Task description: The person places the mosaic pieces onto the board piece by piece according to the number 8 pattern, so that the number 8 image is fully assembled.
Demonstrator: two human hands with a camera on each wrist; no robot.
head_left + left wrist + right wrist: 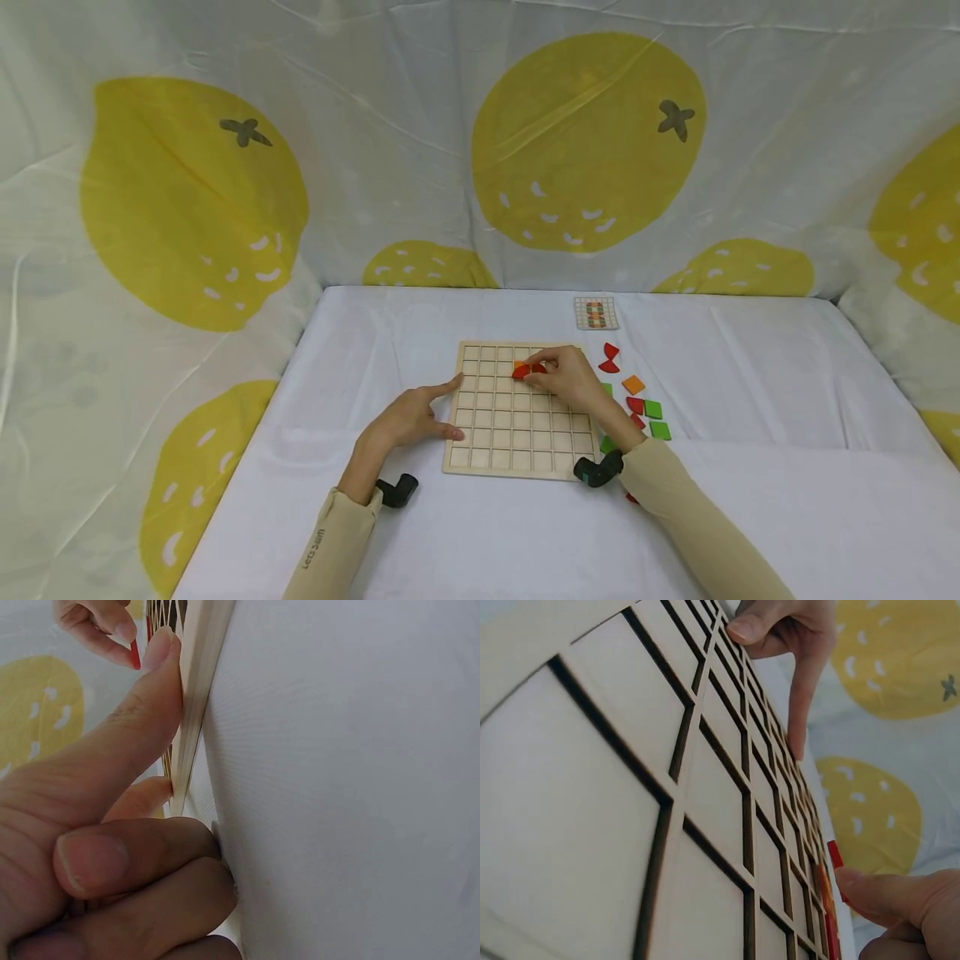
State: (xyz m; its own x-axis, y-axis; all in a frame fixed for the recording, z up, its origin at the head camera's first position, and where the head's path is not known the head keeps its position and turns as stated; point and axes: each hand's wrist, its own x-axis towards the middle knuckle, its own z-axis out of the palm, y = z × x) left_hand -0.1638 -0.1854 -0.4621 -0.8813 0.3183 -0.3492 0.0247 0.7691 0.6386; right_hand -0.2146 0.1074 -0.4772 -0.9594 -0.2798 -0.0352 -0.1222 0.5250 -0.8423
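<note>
A wooden grid board [521, 437] lies on the white cloth. My right hand [573, 379] is over its far part, pinching a small red tile [835, 853] between thumb and fingers. Close by the fingertips, another red piece [520, 373] and an orange piece [519, 363] sit in the grid, partly covered by the hand. My left hand [408, 417] is at the board's left edge, its thumb and index finger stretched out to touch the rim. In the left wrist view, the other fingers of this hand [142, 859] are bent beside the board's side wall.
Right of the board lie loose tiles: red fan-shaped pieces [609, 365], an orange square [633, 384] and several green squares [660, 430], some partly hidden by the right arm. A small card with a coloured grid pattern [596, 313] lies behind the board. Lemon-printed cloth hangs behind.
</note>
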